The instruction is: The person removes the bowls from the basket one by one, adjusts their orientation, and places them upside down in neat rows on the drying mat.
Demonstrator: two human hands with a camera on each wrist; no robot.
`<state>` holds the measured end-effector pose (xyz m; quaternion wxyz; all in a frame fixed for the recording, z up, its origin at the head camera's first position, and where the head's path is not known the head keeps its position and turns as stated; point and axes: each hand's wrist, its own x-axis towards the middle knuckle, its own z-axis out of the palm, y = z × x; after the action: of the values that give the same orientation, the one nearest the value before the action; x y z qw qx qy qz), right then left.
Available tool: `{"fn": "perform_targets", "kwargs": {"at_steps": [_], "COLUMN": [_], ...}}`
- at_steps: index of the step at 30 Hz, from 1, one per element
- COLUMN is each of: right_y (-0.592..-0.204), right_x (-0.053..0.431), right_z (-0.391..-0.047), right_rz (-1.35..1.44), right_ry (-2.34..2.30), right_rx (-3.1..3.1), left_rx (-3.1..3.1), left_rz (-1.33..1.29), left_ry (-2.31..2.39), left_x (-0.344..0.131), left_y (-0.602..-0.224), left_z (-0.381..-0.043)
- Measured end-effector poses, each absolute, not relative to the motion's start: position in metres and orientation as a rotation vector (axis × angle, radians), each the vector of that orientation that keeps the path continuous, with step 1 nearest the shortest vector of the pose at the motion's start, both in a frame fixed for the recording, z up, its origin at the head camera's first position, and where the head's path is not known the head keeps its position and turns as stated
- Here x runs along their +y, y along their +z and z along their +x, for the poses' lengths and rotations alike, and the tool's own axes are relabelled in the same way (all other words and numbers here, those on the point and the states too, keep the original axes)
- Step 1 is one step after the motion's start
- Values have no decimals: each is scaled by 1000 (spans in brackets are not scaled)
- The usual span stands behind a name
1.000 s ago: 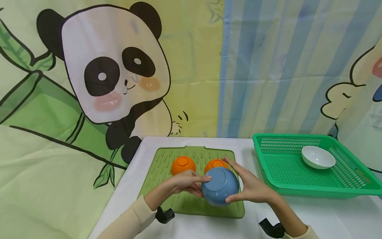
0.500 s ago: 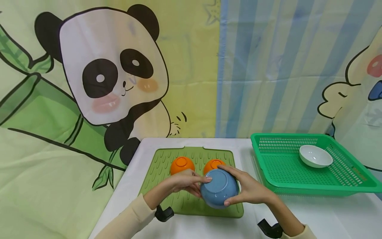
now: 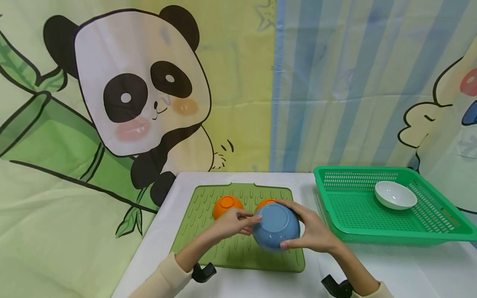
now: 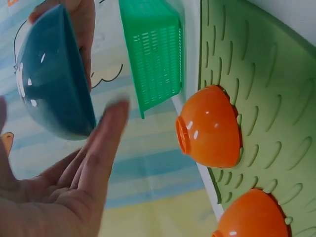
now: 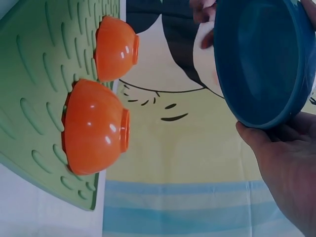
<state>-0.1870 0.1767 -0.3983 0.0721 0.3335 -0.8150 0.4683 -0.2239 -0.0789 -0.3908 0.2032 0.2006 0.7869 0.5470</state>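
Note:
A blue bowl (image 3: pixel 276 227), tilted with its base toward the head camera, is held above the green mat (image 3: pixel 242 258). My right hand (image 3: pixel 316 229) grips it from the right, thumb at the lower side and fingers along the upper side. At the bowl's left edge is my left hand (image 3: pixel 232 223), its fingers extended and loose; in the left wrist view the fingertips overlap the bowl's rim. Two orange bowls lie upside down on the mat: the left orange bowl (image 3: pixel 227 205) shows well, while the right orange bowl (image 5: pixel 94 128) is mostly hidden behind the blue one in the head view.
To the right on the white table (image 3: pixel 380 273) stands a green plastic basket (image 3: pixel 357 236), with a white bowl (image 3: pixel 395 196) inside. A printed panda curtain (image 3: pixel 238 82) hangs right behind the table.
The blue bowl has risen slightly and turned a little in the right hand. My left hand's fingers have loosened from the bowl's left side.

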Motion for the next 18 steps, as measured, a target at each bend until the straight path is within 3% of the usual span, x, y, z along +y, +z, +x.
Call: {"fn": "perform_targets", "kwargs": {"at_steps": [8, 18], "right_y": [-400, -404], "right_x": [175, 168], "right_z": [-190, -190], "right_rz": [989, 1020], "right_ry": [1485, 1540], "right_rx": [-2386, -2377], "left_rx": [2455, 2497], "left_rz": [1249, 1424], "left_ry": [1484, 1527], "left_x": [-78, -73], "left_y": [-405, -418], "left_z": [-214, -214]}}
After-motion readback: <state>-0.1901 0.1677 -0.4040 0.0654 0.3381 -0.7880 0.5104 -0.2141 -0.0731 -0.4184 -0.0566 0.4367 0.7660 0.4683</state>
